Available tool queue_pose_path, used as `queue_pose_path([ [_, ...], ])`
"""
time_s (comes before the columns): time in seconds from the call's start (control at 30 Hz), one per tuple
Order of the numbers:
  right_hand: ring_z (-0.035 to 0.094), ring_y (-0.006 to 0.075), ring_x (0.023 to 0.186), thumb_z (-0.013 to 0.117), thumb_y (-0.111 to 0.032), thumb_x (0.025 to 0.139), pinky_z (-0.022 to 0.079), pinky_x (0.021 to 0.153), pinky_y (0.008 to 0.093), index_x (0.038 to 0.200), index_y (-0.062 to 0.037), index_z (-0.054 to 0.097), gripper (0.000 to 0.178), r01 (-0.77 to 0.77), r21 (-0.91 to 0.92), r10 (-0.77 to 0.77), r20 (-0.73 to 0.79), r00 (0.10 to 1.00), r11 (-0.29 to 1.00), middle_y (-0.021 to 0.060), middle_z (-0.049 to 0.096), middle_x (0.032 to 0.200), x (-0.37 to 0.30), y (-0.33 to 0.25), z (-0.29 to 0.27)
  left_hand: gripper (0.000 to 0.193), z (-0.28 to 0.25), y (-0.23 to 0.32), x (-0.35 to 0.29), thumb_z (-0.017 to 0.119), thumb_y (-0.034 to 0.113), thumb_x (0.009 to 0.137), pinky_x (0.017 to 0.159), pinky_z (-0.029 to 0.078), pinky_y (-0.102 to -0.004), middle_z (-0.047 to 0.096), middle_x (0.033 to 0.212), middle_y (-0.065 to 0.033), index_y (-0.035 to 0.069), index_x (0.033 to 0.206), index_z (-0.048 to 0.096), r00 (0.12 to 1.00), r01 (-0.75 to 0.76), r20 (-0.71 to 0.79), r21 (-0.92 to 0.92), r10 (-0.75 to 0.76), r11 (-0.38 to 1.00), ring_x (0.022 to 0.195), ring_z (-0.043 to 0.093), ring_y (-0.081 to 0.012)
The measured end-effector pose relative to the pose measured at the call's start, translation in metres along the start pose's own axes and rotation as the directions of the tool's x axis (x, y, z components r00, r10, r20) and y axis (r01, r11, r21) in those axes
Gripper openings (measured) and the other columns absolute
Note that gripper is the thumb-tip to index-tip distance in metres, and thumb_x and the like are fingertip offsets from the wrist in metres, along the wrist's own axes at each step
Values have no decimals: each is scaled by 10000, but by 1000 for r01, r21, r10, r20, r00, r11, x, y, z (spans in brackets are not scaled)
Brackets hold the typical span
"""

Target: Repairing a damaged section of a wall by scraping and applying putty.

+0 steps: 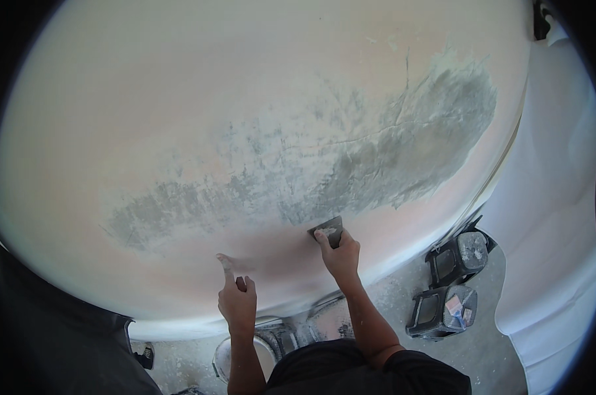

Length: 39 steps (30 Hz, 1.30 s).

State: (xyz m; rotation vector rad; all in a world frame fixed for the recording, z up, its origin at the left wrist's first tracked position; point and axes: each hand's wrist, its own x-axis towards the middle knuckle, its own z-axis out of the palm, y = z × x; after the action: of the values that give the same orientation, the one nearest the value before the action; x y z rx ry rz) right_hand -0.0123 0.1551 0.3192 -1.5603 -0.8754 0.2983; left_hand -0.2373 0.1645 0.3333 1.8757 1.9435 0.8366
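A large pale, curved surface (146, 99) fills most of the head view, with a patch of grey filler (410, 155) spread across it. The patch is thick and dark at the right, thin and streaky to the left. My right hand (342, 257) grips a dark, flat putty scraper (335, 228) with pale paste on its face, near the lower edge of the grey. To the left, my left hand (237, 299) has its index finger stretched out, pale paste on it, close to the surface; whether it touches I cannot tell. Its other fingers are curled, and a dark spot between them is unclear.
Two dark stools (457, 309) stand on the spattered floor at the lower right, one bearing a paintbrush (454, 307). A white bucket (266, 359) is below my left forearm. White sheeting (551, 164) hangs at the right; dark cloth (80, 342) lies at the lower left.
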Motion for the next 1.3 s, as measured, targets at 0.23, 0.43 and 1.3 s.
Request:
queue_pose_path([
  [0.23, 707, 299, 678, 762, -274, 847, 530, 624, 363, 882, 34, 672, 323, 38, 71, -36, -27, 999, 997, 188, 698, 740, 1, 6, 7, 807, -1, 5, 0, 614, 182, 865, 634, 502, -445, 619, 612, -73, 194, 1552, 190, 1000, 19, 10, 30, -19, 999, 577, 629, -310],
  [0.43, 696, 288, 643, 768, -289, 842, 522, 607, 357, 860, 43, 666, 347, 45, 39, -43, -47, 998, 998, 184, 689, 707, -2, 5, 7, 816, -1, 1, -1, 614, 184, 858, 643, 504, -458, 625, 617, -85, 195, 1553, 187, 1000, 7, 4, 50, -7, 999, 594, 637, -326],
  [1.3, 682, 273, 611, 776, -336, 831, 510, 583, 362, 819, 62, 652, 417, 41, 36, -39, -49, 998, 999, 195, 669, 671, 3, 6, 2, 815, 0, 0, -2, 605, 198, 860, 638, 508, -478, 627, 617, -94, 191, 1554, 176, 1000, 1, 3, 71, -1, 997, 593, 635, -344],
])
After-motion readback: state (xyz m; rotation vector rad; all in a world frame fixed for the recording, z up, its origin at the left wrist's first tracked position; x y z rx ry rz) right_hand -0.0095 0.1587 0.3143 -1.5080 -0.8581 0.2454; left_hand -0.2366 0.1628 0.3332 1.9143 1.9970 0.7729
